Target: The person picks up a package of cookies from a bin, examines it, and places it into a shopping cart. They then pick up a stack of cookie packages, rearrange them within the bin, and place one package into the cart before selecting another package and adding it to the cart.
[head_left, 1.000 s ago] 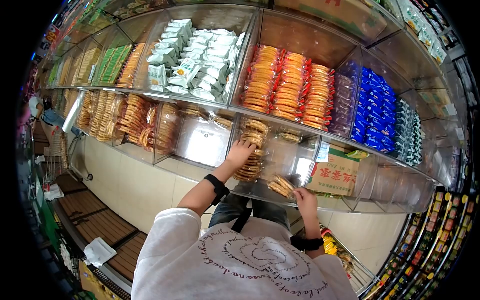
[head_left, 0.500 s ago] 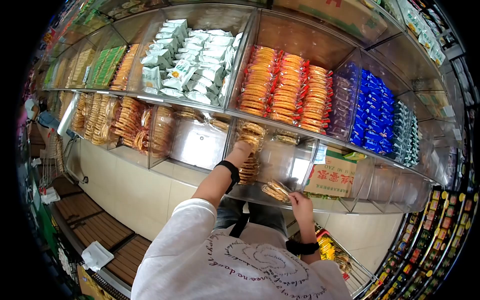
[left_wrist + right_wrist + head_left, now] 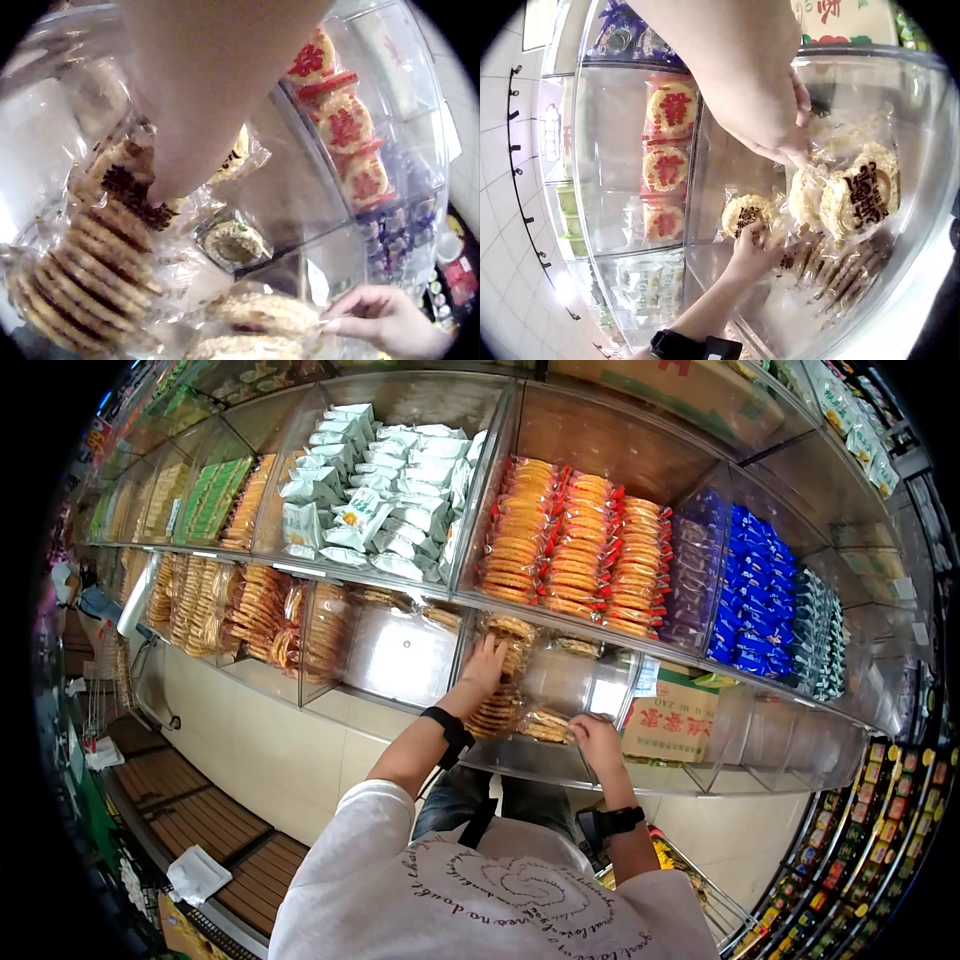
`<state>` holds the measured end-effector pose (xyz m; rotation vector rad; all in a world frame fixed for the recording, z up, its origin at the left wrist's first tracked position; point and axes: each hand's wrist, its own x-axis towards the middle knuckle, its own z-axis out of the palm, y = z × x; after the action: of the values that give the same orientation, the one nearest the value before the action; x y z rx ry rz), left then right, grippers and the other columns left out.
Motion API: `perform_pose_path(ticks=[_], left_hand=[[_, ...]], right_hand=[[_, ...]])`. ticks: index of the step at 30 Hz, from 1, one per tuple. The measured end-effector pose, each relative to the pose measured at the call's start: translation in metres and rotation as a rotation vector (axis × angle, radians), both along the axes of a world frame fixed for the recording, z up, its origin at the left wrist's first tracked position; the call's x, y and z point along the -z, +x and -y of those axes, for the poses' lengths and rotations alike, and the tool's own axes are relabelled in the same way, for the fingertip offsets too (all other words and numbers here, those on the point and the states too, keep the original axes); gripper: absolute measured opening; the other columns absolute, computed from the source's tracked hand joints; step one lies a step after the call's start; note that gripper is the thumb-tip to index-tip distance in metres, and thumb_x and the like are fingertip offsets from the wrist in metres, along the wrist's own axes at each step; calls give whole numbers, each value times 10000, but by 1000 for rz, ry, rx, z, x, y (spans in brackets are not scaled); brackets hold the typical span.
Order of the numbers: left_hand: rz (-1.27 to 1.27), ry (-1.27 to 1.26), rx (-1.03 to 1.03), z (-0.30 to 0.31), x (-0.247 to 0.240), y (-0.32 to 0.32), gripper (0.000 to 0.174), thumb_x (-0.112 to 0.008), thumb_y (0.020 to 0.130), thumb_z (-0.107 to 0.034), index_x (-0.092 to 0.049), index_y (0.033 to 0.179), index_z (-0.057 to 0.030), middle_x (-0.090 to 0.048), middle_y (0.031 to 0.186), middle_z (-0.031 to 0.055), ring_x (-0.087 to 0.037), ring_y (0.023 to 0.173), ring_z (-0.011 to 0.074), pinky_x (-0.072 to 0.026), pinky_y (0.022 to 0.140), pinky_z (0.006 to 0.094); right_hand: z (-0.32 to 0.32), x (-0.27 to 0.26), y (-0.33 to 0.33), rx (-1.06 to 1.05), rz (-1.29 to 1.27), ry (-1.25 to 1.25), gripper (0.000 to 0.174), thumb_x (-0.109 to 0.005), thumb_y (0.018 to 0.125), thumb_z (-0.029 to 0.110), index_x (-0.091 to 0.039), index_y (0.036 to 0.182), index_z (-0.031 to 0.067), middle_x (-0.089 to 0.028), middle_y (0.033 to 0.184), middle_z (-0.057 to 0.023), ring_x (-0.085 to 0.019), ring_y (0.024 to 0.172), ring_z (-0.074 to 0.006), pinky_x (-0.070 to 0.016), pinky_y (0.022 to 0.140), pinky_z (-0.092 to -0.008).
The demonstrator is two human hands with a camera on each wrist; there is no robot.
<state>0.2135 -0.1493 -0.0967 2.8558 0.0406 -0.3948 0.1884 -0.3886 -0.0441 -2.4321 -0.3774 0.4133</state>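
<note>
My left hand [image 3: 484,665] rests on a row of clear-wrapped round crackers [image 3: 496,715] in the lower acrylic bin. In the left wrist view its fingertips go down among the wrappers, and whether they grip a cracker I cannot tell. With thumb and fingers my right hand [image 3: 598,740] pinches the clear wrapper edge of a cracker packet [image 3: 546,726]. That packet is beside the row's near end, at the bin's front. Brown lettering marks the pale crackers [image 3: 862,196] in the right wrist view. Another wrapped cracker [image 3: 234,244] lies farther back in the bin.
Clear dividers split the shelf into bins. Above are red-edged wrapped crackers [image 3: 575,545], pale green packets [image 3: 400,490] and blue packets [image 3: 752,595]. A printed carton [image 3: 668,720] stands right of the working bin. A shopping cart [image 3: 715,900] is at lower right.
My right hand has brought the packet in from the front edge, closer against the row. The left hand reached deeper among the crackers, then drew back so its fingers show again.
</note>
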Motion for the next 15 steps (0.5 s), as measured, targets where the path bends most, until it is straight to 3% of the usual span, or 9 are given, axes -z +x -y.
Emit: perform_pose_path(ticks=[2,4,6,8,13,15], left_hand=[[96,-45,10,1,-13,9,466,-545,629,-113,-375,1063,-98,-345,1033,114,-343,1002,263,-277,857,351],[185,-89,26,-1,-29,16,460,-532,635,-113,-379,1069,-100,-364,1023,111,-355,995,260,-271,863,350],[518,109,228,-1,-41,20,383,-488,662,-102,-408,1037,-99,-415,990,96,-379,984,243,-272,861,348],[486,115,235,-2,-34,25,349,-471,674,-101,-420,1019,-98,-429,982,90,-382,985,234,-272,860,348],[371,245,228,2,-14,32,378,-459,672,-111,-411,1047,-103,-452,1016,109,-403,985,249,-268,863,358],[315,212,171,3,-14,29,248,-458,684,-100,-463,932,-98,-474,919,83,-446,894,227,-310,819,378]], right_hand=[[-3,-3,13,-215,157,-18,59,-538,699,98,-558,739,59,-549,713,-67,-506,707,-254,-406,602,-311],[-8,0,22,-239,181,61,51,-530,703,73,-551,742,48,-544,721,-61,-496,731,-244,-401,619,-298],[-11,6,27,-262,204,135,46,-523,706,48,-545,744,36,-538,729,-56,-487,755,-235,-397,636,-286],[-16,18,34,-219,-48,348,45,-505,725,46,-524,760,25,-531,719,-65,-503,721,-222,-397,628,-271],[-19,32,63,-249,-159,351,53,-479,757,63,-497,793,29,-515,690,-60,-492,649,-167,-386,611,-248],[-17,31,68,-209,-245,339,66,-463,776,78,-483,811,27,-506,691,-50,-464,640,-132,-377,610,-233]])
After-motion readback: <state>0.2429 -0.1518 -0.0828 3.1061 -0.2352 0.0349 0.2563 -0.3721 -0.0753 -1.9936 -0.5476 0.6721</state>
